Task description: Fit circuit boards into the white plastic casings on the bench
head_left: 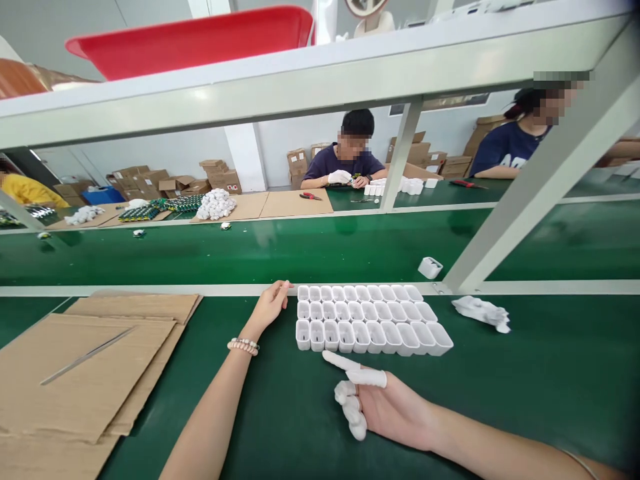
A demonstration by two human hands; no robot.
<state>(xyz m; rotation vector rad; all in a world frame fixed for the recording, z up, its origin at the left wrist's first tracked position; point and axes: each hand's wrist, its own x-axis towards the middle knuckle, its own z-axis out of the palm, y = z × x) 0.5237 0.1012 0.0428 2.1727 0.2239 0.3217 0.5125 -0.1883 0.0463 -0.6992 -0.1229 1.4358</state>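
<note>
Three rows of small white open plastic shells [370, 319] stand packed together on the green bench mat [540, 387] in front of me. My left hand [270, 305], with a bead bracelet at the wrist, rests by the left end of the block with fingers loosely curled and nothing visible in it. My right hand [373, 400] lies palm-up just below the block. White finger cots cover its fingertips. The index finger points toward the front row and the other fingers are curled, holding nothing.
Flat cardboard sheets [90, 373] with a thin metal strip [87, 355] lie at left. A crumpled white glove [483, 312] lies at right, and one loose white shell [430, 267] on the conveyor belt [250, 250]. A slanted frame post [540, 180] rises at right. Two workers sit across.
</note>
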